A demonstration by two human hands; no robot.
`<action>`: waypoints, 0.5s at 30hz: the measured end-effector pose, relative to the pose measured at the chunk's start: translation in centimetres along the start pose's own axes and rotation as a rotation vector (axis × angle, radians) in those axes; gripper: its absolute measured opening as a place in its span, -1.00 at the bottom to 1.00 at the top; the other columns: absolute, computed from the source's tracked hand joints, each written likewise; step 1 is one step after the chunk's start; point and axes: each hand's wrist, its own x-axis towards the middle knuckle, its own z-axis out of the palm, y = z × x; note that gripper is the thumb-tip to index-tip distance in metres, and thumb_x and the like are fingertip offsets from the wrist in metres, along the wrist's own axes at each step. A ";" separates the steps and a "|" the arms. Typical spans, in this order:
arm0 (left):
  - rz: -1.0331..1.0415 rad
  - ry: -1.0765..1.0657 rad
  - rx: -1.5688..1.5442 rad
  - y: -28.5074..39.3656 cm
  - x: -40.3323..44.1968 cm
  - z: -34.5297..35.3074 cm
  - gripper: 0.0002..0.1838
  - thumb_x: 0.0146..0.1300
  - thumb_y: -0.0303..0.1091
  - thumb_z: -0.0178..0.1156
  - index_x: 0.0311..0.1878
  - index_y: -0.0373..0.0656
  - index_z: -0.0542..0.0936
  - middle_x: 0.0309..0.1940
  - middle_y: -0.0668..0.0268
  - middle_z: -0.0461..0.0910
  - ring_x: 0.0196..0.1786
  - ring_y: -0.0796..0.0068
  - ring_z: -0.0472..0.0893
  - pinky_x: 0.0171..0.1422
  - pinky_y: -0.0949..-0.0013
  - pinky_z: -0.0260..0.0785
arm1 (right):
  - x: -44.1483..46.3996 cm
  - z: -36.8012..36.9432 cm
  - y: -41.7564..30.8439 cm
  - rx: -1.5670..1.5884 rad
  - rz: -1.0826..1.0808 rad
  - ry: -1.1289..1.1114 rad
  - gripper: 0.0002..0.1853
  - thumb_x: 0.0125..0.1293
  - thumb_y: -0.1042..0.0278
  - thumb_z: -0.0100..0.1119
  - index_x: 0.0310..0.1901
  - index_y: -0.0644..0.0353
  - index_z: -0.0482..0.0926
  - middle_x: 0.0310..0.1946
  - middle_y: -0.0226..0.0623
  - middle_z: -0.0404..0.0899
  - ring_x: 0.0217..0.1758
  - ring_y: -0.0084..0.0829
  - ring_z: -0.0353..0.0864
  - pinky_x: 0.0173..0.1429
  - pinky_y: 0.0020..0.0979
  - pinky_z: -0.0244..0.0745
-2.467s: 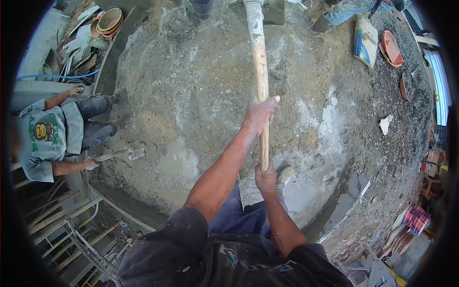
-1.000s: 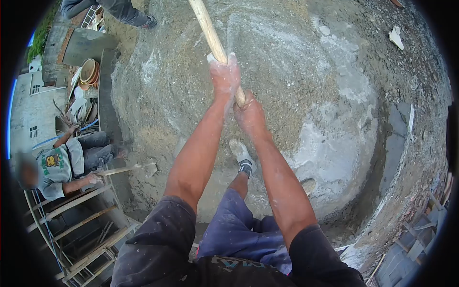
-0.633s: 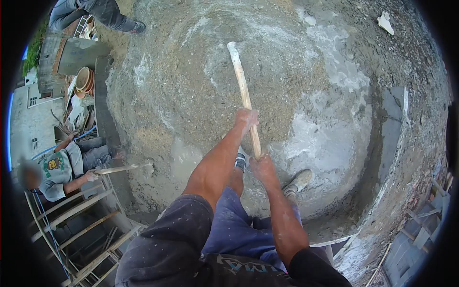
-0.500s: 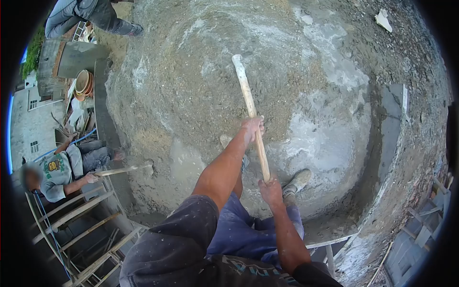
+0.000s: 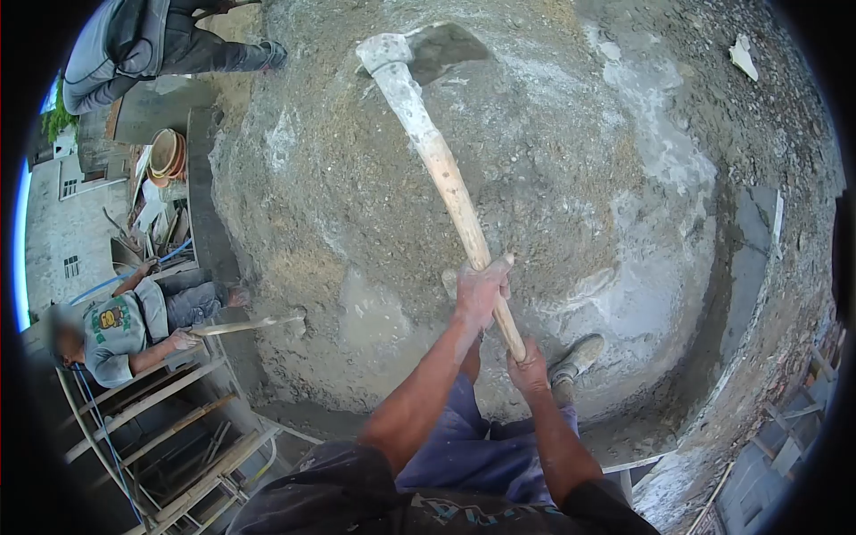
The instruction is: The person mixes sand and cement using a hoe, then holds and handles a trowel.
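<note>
A hoe [image 5: 456, 198] with a wooden handle crosses the middle of the head view. Its mortar-coated head points away from me, raised off the mix, with the wet grey blade [image 5: 446, 52] in sight. My left hand [image 5: 481, 290] is wrapped round the handle below its middle. Closer to my body, my right hand [image 5: 528, 366] grips the handle's near end. Beneath the hoe spreads a wide heap of wet sand and cement mix [image 5: 357, 205]. My shoe [image 5: 580, 355] stands in it beside my right hand.
At left, a co-worker [image 5: 125, 325] holds another long-handled tool [image 5: 250, 325] over the mix. Another person's leg [image 5: 223, 55] is at upper left. Stacked buckets [image 5: 167, 156] stand beyond the low wall. A wooden ladder-like frame [image 5: 147, 406] lies at lower left. A pale scrap [image 5: 743, 57] is at upper right.
The hoe's head has come up out of the mix toward the camera, showing its blade. Both hands keep their hold on the handle. The view has shifted slightly.
</note>
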 end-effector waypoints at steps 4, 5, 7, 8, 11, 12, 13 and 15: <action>0.641 0.216 0.101 16.0 4.1 -0.6 -0.74 0.28 -0.28 0.23 -0.18 -0.18 0.37 -0.53 0.38 0.42 -0.57 0.62 0.42 -0.50 0.47 0.35 | 13.2 1.3 -16.3 0.078 -0.162 -0.032 -0.70 0.12 0.37 0.23 -0.09 0.10 0.46 -0.27 0.05 0.59 -0.14 0.08 0.60 -0.10 -0.09 0.49; 0.704 0.274 0.142 17.3 5.9 -0.9 -0.73 0.29 -0.28 0.21 -0.17 -0.22 0.36 -0.53 0.33 0.43 -0.57 0.56 0.45 -0.49 0.42 0.37 | 15.6 1.8 -19.7 0.091 -0.161 -0.065 -0.71 0.15 0.32 0.22 -0.09 0.10 0.46 -0.31 0.05 0.59 -0.16 0.09 0.60 -0.09 -0.08 0.49; 0.838 0.423 0.342 18.4 9.3 -1.9 -0.71 0.29 -0.29 0.20 -0.18 -0.30 0.37 -0.53 0.24 0.46 -0.57 0.42 0.49 -0.49 0.31 0.39 | 18.6 2.3 -24.8 0.090 -0.223 -0.025 -0.73 0.16 0.29 0.21 -0.10 0.09 0.47 -0.31 0.06 0.60 -0.14 0.09 0.60 -0.07 -0.06 0.48; 0.908 0.506 0.504 18.1 11.7 -2.8 -0.71 0.28 -0.29 0.20 -0.20 -0.33 0.37 -0.54 0.19 0.48 -0.57 0.34 0.52 -0.50 0.26 0.39 | 19.8 3.1 -25.1 0.134 -0.204 -0.055 -0.72 0.17 0.29 0.19 -0.10 0.15 0.47 -0.32 0.08 0.60 -0.18 0.08 0.61 -0.11 -0.08 0.48; 0.730 0.492 0.868 14.2 15.5 -4.4 -0.69 0.27 -0.24 0.15 -0.33 -0.38 0.47 -0.55 0.04 0.54 -0.46 0.11 0.62 -0.35 0.15 0.46 | 20.5 5.9 -22.2 0.188 -0.097 -0.139 -0.66 0.16 0.28 0.16 -0.09 0.32 0.46 -0.36 0.12 0.60 -0.26 0.06 0.64 -0.19 -0.11 0.47; 0.594 0.451 1.033 11.9 17.7 -5.4 -0.70 0.27 -0.22 0.14 -0.35 -0.34 0.53 -0.53 0.08 0.58 -0.41 0.15 0.65 -0.32 0.18 0.47 | 19.7 6.8 -20.2 0.153 -0.040 -0.155 -0.63 0.15 0.28 0.16 -0.10 0.37 0.46 -0.36 0.14 0.60 -0.27 0.04 0.65 -0.19 -0.11 0.48; 0.469 0.404 1.189 10.2 20.6 -5.8 -0.69 0.27 -0.20 0.12 -0.37 -0.29 0.59 -0.50 0.12 0.62 -0.36 0.18 0.68 -0.30 0.22 0.49 | 19.4 6.6 -19.2 0.120 0.005 -0.158 -0.61 0.14 0.27 0.16 -0.10 0.42 0.46 -0.37 0.15 0.60 -0.27 0.03 0.65 -0.19 -0.12 0.48; 0.401 0.238 1.426 6.3 23.4 -6.2 -0.74 0.24 -0.18 0.13 -0.34 -0.16 0.65 -0.48 0.23 0.65 -0.34 0.27 0.70 -0.34 0.30 0.49 | 17.4 4.2 -17.6 0.142 0.040 -0.199 -0.59 0.12 0.26 0.15 -0.14 0.49 0.46 -0.39 0.17 0.59 -0.28 0.00 0.65 -0.18 -0.12 0.48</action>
